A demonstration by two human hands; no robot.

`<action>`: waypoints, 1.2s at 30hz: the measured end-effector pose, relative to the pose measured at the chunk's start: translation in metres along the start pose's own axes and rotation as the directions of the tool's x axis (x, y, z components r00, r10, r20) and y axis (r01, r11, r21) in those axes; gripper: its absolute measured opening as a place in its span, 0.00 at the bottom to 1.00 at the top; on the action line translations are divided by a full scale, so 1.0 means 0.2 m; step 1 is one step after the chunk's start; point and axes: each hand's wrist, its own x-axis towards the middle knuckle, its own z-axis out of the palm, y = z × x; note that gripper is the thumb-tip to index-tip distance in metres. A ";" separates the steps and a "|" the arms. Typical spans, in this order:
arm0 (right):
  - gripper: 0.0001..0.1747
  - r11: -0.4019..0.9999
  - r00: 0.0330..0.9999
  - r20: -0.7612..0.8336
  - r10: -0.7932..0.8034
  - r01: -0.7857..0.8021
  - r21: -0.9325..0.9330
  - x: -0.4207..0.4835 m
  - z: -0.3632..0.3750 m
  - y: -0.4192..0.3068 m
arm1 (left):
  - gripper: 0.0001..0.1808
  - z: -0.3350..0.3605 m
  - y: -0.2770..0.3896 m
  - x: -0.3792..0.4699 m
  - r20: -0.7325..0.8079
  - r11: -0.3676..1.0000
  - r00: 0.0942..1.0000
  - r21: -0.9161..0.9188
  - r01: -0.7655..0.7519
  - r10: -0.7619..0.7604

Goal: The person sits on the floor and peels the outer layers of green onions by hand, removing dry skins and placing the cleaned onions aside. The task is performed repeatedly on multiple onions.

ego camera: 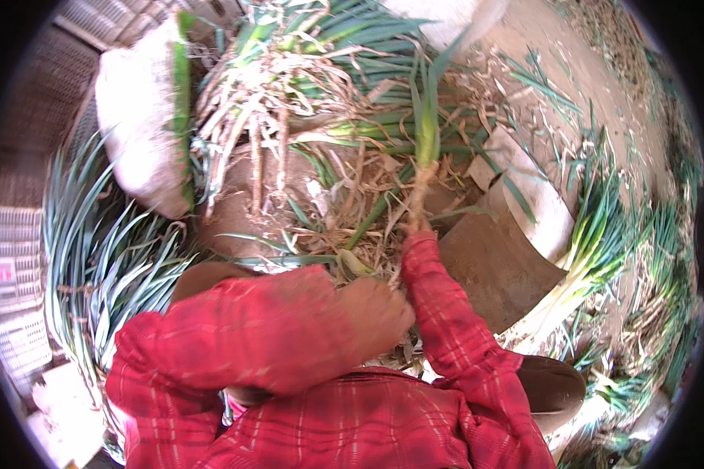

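My right hand point(420, 196), seen narrow and edge-on past the red plaid cuff, grips a green onion point(427, 132). The onion's leaves point up and away from me, and its lower end is hidden. Closer to my body, my left hand point(378, 316) is blurred, with its fingers curled beside my right forearm. Whether anything is in those fingers cannot be made out. Loose dry leaves and peelings point(352, 220) lie on the ground just beyond both hands. Ahead of them rests a large pile of green onions point(340, 64) with dry, brownish outer leaves.
At left stand a white sack point(144, 117), upright green onion leaves point(102, 246) and plastic crates point(12, 258). A brown board or sheet point(498, 264) lies right of my forearm. Farther right is a bunch of cleaner green onions point(592, 234). My shoe point(548, 384) is at lower right.
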 end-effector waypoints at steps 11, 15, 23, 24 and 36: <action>0.33 0.777 0.739 -0.242 -0.629 0.593 -0.212 -0.64 0.03 -0.37 | 0.40 -0.30 -0.62 0.17 -0.458 0.679 0.528 -0.635 0.369 -0.715; 0.34 0.789 0.797 -0.150 -0.584 0.515 -0.337 -0.95 0.08 -0.47 | 0.52 -0.35 -0.75 0.14 -0.286 0.336 0.462 -0.942 0.026 -0.839; 0.28 0.585 0.683 0.199 -0.702 0.713 -0.387 -1.24 0.16 -0.68 | 0.27 -0.38 -0.76 0.07 -0.154 -0.065 0.571 -0.936 -0.345 -0.806; 0.27 0.529 0.635 0.197 -0.747 0.748 -0.402 -1.25 0.18 -0.75 | 0.27 -0.37 -0.77 0.07 -0.185 -0.028 0.566 -0.938 -0.346 -0.803; 0.12 0.035 0.305 0.583 -0.753 0.904 -0.427 -0.97 0.36 -0.83 | 0.35 -0.29 -0.87 0.11 -0.475 0.430 0.253 -0.877 -0.215 -0.843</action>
